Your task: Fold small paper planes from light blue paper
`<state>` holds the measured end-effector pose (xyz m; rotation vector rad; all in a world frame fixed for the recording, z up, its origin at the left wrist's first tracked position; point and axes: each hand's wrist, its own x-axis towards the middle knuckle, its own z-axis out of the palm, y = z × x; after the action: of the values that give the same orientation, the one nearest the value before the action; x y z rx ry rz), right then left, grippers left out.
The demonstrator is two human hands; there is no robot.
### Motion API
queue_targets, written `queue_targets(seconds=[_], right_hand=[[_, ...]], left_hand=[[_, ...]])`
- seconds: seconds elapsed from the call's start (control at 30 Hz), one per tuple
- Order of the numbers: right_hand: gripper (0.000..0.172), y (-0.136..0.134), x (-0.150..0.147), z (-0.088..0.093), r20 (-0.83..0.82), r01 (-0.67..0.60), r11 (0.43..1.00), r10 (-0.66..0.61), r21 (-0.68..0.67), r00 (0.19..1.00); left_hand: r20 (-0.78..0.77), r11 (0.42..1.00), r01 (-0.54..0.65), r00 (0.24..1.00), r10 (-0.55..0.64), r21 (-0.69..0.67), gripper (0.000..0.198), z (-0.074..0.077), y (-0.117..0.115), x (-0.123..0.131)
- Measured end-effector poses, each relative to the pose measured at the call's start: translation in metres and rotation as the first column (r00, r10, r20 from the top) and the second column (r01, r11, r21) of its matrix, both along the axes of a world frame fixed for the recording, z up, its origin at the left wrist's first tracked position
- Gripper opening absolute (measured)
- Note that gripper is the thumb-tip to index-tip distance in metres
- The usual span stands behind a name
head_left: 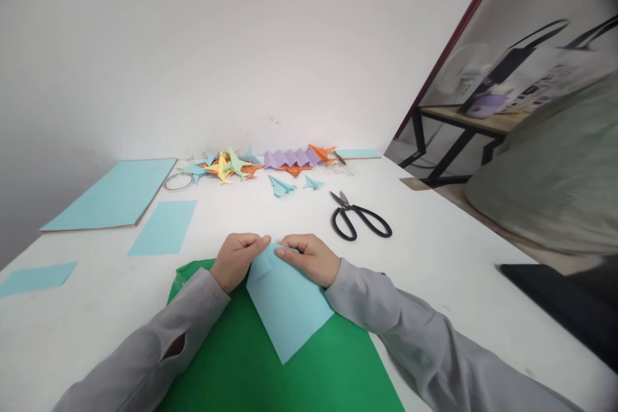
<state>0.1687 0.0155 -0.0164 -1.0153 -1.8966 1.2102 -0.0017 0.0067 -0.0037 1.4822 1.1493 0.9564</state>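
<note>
A light blue sheet of paper (pixel 292 309) with creases near its far end lies tilted over a green mat (pixel 236 360), one corner pointing toward me. My left hand (pixel 237 259) pinches the paper's far left edge between thumb and curled fingers. Closed on the far right edge, my right hand (pixel 311 259) has its thumb on top of the sheet. The two thumbs are close together, and the fingers hide the paper's far tip. Black-handled scissors (pixel 360 215) lie with blades apart, beyond my right hand.
Folded paper figures (pixel 232 164) and a pleated purple paper (pixel 292 158) line the wall. Two small blue folded planes (pixel 282 187) sit before them. At left are a blue paper stack (pixel 116 193), loose blue sheets (pixel 164 227) and a ring of tape (pixel 179 181). A person's clothing (pixel 550 174) shows at right.
</note>
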Motion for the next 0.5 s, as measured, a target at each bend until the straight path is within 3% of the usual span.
queue_targets(seconds=[0.1, 0.33, 0.5], right_hand=[[0.041, -0.0007, 0.0, 0.0005, -0.023, 0.0, 0.999, -0.001, -0.037, 1.0], [0.043, -0.0042, -0.0012, 0.0042, -0.123, -0.016, 0.983, -0.007, -0.185, 0.992], [0.052, -0.0049, 0.0, 0.006, -0.161, -0.019, 0.975, -0.018, -0.223, 0.987]], left_hand=[[0.022, 0.998, -0.004, 1.0, 0.005, -0.059, 0.047, 0.0, 0.0001, -0.0002], [-0.15, 0.99, -0.007, 0.988, 0.029, 0.142, 0.042, 0.0003, 0.0016, 0.0], [-0.14, 0.989, -0.031, 0.989, 0.051, 0.144, 0.043, 0.0009, 0.0004, 0.0014]])
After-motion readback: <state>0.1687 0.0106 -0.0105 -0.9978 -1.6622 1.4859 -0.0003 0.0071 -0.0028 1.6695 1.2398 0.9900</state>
